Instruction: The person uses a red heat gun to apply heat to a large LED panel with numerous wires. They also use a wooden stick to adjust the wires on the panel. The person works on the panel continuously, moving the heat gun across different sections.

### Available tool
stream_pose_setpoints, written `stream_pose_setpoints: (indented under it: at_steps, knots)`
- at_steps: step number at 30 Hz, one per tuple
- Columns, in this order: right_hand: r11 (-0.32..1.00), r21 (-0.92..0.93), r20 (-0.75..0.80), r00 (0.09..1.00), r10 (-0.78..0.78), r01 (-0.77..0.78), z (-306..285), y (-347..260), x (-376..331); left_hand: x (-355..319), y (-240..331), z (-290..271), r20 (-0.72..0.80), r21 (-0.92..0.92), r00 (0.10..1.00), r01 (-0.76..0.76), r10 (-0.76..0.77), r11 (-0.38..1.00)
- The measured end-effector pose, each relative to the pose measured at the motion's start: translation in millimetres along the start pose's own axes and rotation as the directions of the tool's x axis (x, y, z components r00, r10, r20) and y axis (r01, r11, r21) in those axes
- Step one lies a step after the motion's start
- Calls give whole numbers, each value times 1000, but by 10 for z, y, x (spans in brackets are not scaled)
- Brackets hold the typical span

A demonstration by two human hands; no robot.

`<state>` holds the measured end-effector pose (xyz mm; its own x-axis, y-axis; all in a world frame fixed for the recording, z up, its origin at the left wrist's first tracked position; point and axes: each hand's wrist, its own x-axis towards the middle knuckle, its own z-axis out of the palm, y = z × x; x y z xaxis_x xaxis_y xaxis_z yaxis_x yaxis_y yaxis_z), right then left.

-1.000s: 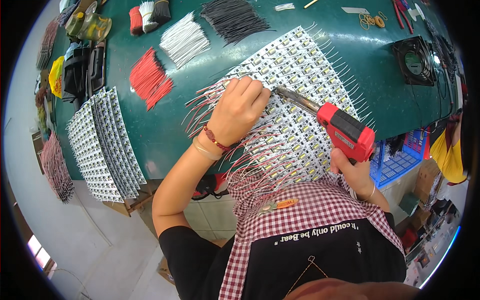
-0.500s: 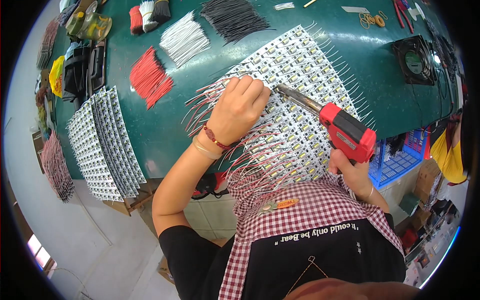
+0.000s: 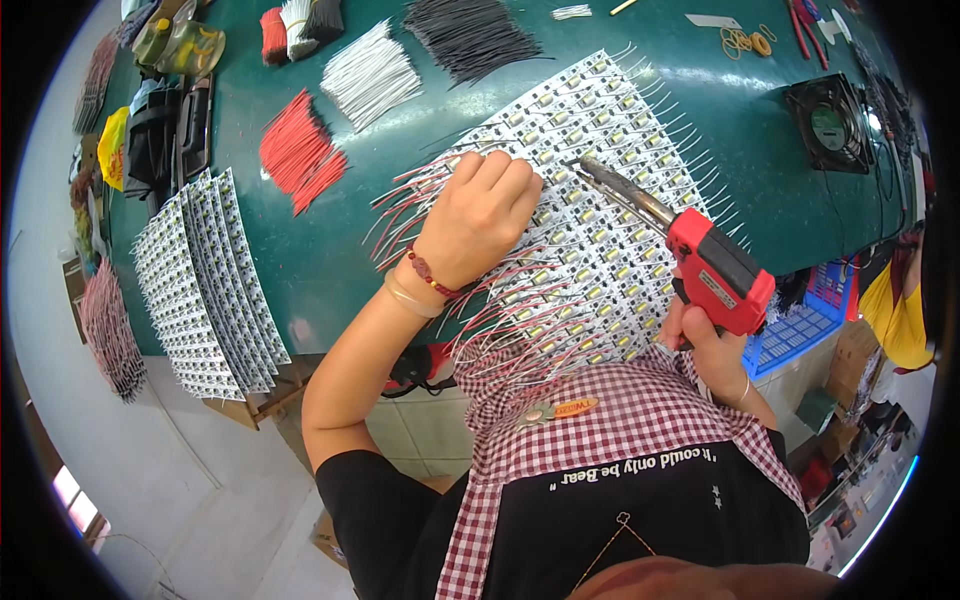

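A white sheet of small circuit boards with yellowish components lies slanted in front of me. Red, white and dark wires stick out along its left side, and short wire ends line its far right side. My left hand rests over the sheet's left part with its fingers curled in a pinch; whatever is between the fingertips is hidden. In my right hand is a red and black soldering gun, gripped by its handle. Its metal tip points to the upper left, over the boards and a little right of my left hand.
Cut wires lie in red, white and black piles on the green table. More board sheets are stacked at left. A black fan stands at right, above a blue plastic basket.
My right hand has drawn the soldering gun a little to the right and toward me, its tip moving away from my left hand. My left hand has barely moved.
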<state>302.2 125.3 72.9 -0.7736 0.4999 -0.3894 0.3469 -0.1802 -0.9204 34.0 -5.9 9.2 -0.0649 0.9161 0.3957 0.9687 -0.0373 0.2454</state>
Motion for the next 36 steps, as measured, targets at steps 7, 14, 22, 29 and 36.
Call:
stream_pose_setpoints:
  at_steps: [7,14,22,29,36]
  knots:
    - [999,30,-42,999,-9,10,17,54,-106,60,11,-116,-35,86,999,8,-5,996]
    - [997,70,-13,999,33,-32,13,190,-191,-12,186,18,-37,-168,998,42,-49,985]
    - [999,51,-2,1000,14,-14,22,288,-216,-25,226,54,-57,-153,995,67,-77,986]
    - [993,-68,-13,995,100,-101,11,267,-218,0,229,41,-36,-84,998,51,-54,995]
    - [999,-30,22,999,34,-34,-2,275,-228,7,247,41,10,-27,998,66,-65,997]
